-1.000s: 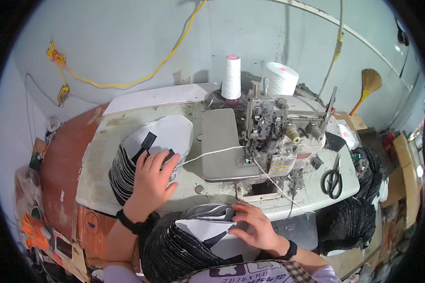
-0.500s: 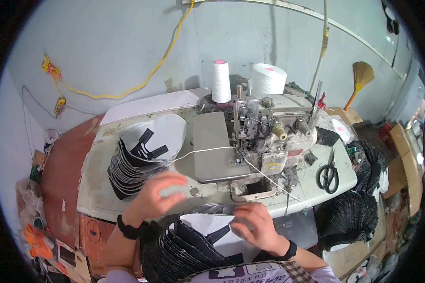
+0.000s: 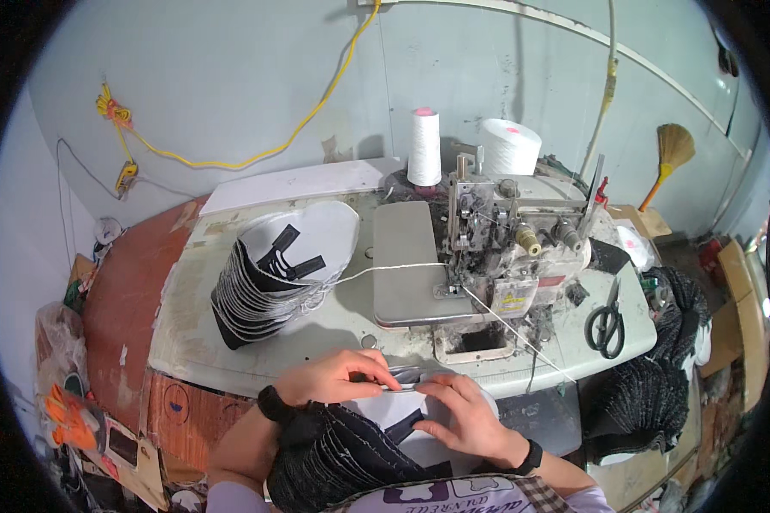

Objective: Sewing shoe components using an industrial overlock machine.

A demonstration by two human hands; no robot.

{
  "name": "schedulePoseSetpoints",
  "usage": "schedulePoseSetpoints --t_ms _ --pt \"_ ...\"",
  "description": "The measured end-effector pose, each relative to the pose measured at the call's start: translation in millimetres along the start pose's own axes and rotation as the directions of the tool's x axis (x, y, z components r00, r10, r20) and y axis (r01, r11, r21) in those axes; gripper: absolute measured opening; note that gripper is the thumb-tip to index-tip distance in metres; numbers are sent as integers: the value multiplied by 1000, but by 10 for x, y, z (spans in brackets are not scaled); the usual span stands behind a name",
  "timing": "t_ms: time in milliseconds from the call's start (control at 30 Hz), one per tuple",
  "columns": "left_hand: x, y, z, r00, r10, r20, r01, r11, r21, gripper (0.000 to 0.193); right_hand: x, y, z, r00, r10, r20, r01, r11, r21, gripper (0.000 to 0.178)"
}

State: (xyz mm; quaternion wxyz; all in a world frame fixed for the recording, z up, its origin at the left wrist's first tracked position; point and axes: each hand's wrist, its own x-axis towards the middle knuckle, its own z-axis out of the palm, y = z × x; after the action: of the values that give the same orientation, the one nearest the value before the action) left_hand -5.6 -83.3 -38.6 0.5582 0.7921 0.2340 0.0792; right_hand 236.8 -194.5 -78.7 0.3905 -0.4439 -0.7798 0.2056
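Observation:
A stack of black and white fabric pieces [image 3: 334, 457] lies in my lap, its top piece [image 3: 393, 409] white side up with a black strap [image 3: 404, 427] on it. My left hand [image 3: 338, 377] bends over the far edge of that top piece, fingertips closed at the rim. Close beside it, my right hand [image 3: 466, 419] grips the same edge from the right, its thumb lying over the white face. Beyond my hands stands an overlock sewing machine [image 3: 505, 231]. A white thread chain [image 3: 385, 268] runs from it to a second stack of fabric pieces [image 3: 257, 299] on the table's left.
Black-handled scissors [image 3: 606, 329] lie on the right of the machine table [image 3: 188, 333]. Two white thread cones [image 3: 423, 150] stand behind the machine. More black fabric pieces [image 3: 637, 402] are piled at the right. A yellow cable [image 3: 304, 120] hangs along the wall, and a broom [image 3: 674, 152] leans farther right.
My left hand has come down and right from above the table onto the top piece's far edge. My right hand has closed in at that edge. The whole view has shifted slightly.

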Motion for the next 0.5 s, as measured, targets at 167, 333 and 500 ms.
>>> schedulePoseSetpoints --t_ms 167,333,500 --pt "35 -92 24 998 70 1 -70 994 -84 21 -35 29 -30 998 -36 51 35 999 9 47" --pt "79 -110 5 994 104 -26 -106 989 -103 19 -7 24 -35 995 -61 73 60 998 8 53" --pt "62 -124 9 995 81 -53 -86 991 -103 17 69 17 -54 990 10 140 -15 999 36 45"
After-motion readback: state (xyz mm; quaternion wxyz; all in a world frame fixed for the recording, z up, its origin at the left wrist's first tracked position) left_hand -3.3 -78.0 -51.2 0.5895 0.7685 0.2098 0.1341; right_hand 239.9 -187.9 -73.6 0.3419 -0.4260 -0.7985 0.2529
